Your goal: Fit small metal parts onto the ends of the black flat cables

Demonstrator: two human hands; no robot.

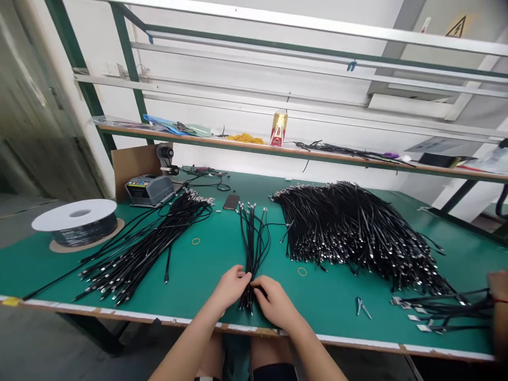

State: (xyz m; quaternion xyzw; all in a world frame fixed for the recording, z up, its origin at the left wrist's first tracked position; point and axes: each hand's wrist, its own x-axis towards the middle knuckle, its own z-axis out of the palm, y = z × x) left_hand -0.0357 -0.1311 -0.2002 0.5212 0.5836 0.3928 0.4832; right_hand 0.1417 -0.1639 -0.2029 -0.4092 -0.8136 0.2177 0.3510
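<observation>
A small bundle of black cables [248, 238] with silvery connector ends lies lengthwise on the green table, in front of me. My left hand [233, 286] closes on its lower part from the left, thumb and fingers pressed against the cables. From the right my right hand [273, 300] pinches the same bundle with bent fingers, close to my left hand. A larger pile of black cables [146, 248] spreads to the left, and a very large heap [349, 227] covers the right side. One yellow rubber band [196, 241] lies left of the bundle, another rubber band [302, 271] right of it.
A white spool [77, 216], a grey machine [148, 189] and a phone [230, 202] stand or lie toward the left and back. A small metal tool [362, 308] is near the front edge [345, 343]. Another person's hand [499, 296] holds cables at far right. A shelf [238, 145] spans the back.
</observation>
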